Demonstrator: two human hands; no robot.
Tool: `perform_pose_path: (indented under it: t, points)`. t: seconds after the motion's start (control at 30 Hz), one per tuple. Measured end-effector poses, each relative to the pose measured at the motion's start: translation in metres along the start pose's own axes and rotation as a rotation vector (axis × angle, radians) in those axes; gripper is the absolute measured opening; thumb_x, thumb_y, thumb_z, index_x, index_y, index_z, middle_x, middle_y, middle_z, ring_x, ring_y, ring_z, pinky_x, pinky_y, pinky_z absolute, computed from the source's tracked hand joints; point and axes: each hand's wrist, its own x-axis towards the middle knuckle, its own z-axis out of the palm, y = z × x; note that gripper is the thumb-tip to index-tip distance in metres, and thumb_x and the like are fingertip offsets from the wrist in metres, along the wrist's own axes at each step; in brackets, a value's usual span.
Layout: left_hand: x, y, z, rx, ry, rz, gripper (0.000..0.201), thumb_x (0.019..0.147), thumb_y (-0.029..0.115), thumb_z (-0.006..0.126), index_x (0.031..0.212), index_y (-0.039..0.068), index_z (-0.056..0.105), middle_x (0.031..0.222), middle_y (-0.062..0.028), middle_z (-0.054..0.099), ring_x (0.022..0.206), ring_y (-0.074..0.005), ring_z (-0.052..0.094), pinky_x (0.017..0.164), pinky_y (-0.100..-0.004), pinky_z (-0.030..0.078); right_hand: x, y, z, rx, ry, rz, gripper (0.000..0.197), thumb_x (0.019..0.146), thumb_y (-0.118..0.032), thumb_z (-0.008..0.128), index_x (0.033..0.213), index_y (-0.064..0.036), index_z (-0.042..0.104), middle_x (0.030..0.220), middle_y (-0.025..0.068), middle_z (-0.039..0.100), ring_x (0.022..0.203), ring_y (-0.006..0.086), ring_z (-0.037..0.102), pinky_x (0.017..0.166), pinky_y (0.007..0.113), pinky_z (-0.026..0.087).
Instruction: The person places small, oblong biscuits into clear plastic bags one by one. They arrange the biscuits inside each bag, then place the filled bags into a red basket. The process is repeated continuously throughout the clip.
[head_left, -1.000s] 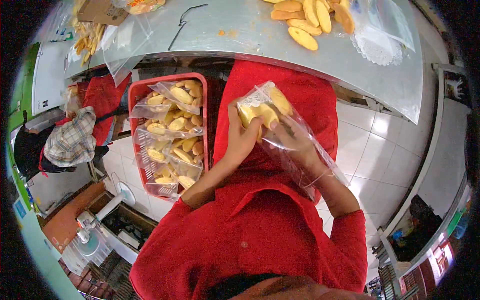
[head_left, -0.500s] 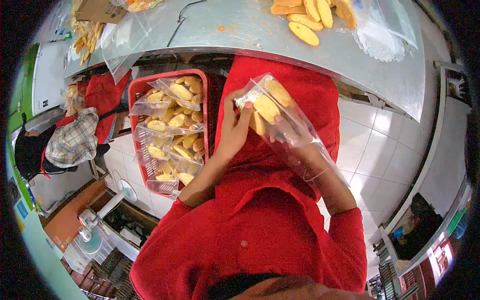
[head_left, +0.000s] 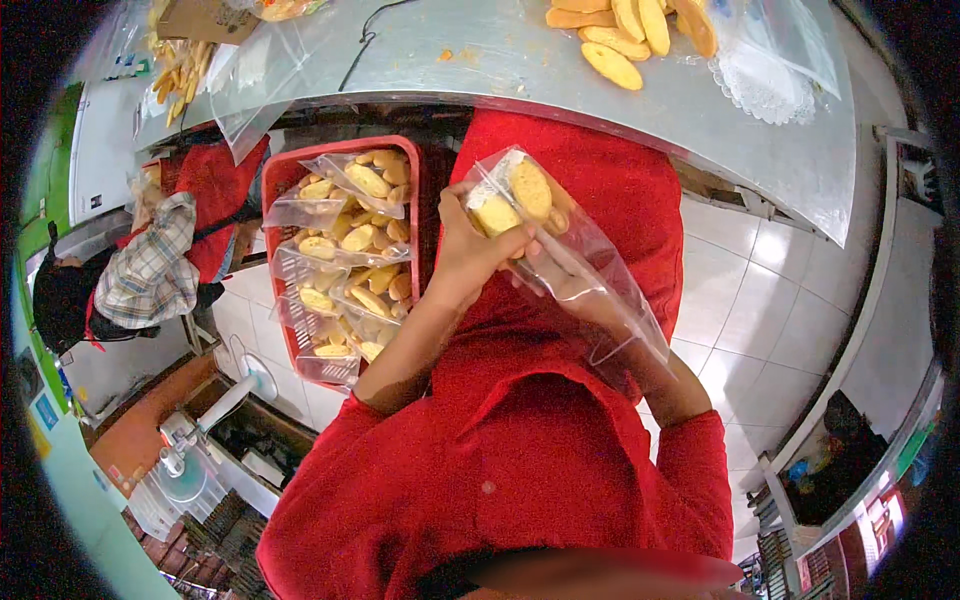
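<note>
Above my red-clad lap, a long clear plastic bag holds several oval yellow rusks and a white lacy paper doily at its far end. My left hand grips the bag's left side near the rusks, with the thumb across its top. My right hand shows through the film, its fingers curled at the bag's middle, close to my left thumb. Loose film lies over the right wrist. Whether the right hand is inside the bag or beneath it, I cannot tell.
Left of my lap stands a red plastic basket with several filled bags of rusks. On the metal table ahead are loose rusks, doilies and a dark cord. Another person sits at far left.
My right hand has drawn back from the rusks toward me. My left thumb has moved across the bag, and the rusks have shifted inside it.
</note>
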Motion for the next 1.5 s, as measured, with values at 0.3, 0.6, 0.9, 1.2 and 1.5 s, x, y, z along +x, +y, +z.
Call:
perform_pose_path:
  t: [0.3, 0.6, 0.9, 1.2, 1.5]
  points:
    - [0.012, -0.012, -0.01, -0.083, 0.162, 0.128, 0.077, 0.07, 0.003, 0.075, 0.128, 0.0, 0.025, 0.115, -0.0162, 0.047, 0.104, -0.0217, 0.053, 0.081, -0.0312, 0.051, 0.024, -0.015, -0.007, -0.002, -0.099, -0.182, 0.042, 0.101, -0.018, 0.043, 0.139, -0.0002, 0.039, 0.134, 0.0114, 0.05, 0.117, 0.0208, 0.053, 0.101, 0.034, 0.045]
    - [0.051, -0.027, -0.1, -0.186, 0.361, 0.227, 0.073, 0.086, 0.012, 0.063, 0.143, 0.005, 0.017, 0.112, -0.0137, 0.057, 0.092, -0.0243, 0.064, 0.065, -0.0363, 0.058, 0.008, -0.112, -0.08, -0.564, -0.752, -0.374, 0.04, 0.102, -0.027, 0.041, 0.133, -0.003, 0.05, 0.115, 0.0141, 0.062, 0.103, 0.0208, 0.06, 0.092, 0.033, 0.047]
    - [0.038, -0.011, -0.085, -0.37, 0.35, 0.109, 0.072, 0.081, 0.006, 0.066, 0.136, 0.002, 0.021, 0.117, -0.0143, 0.051, 0.097, -0.023, 0.059, 0.071, -0.0333, 0.055, 0.103, -0.17, -0.202, -1.489, 1.001, -0.314, 0.021, 0.091, -0.021, 0.056, 0.1, -0.0021, 0.057, 0.105, 0.0205, 0.062, 0.087, 0.0361, 0.064, 0.076, 0.042, 0.052]
    - [0.036, -0.035, -0.083, -0.228, 0.423, 0.135, 0.066, 0.078, 0.004, 0.065, 0.133, -0.002, 0.028, 0.121, -0.016, 0.05, 0.101, -0.0219, 0.055, 0.08, -0.0317, 0.051, 0.142, -0.155, -0.211, -1.386, 1.042, -0.515, 0.021, 0.089, -0.023, 0.056, 0.09, -0.0024, 0.057, 0.088, 0.02, 0.063, 0.084, 0.0387, 0.063, 0.069, 0.047, 0.052]
    - [0.036, -0.03, -0.073, -0.299, 0.397, 0.136, 0.07, 0.078, 0.002, 0.066, 0.135, -0.003, 0.026, 0.126, -0.0162, 0.046, 0.108, -0.023, 0.052, 0.091, -0.0331, 0.046, 0.175, -0.2, -0.29, -1.136, 0.786, -0.121, 0.049, 0.083, -0.041, 0.068, 0.109, 0.0003, 0.063, 0.101, 0.0163, 0.068, 0.097, 0.0309, 0.064, 0.085, 0.044, 0.051]
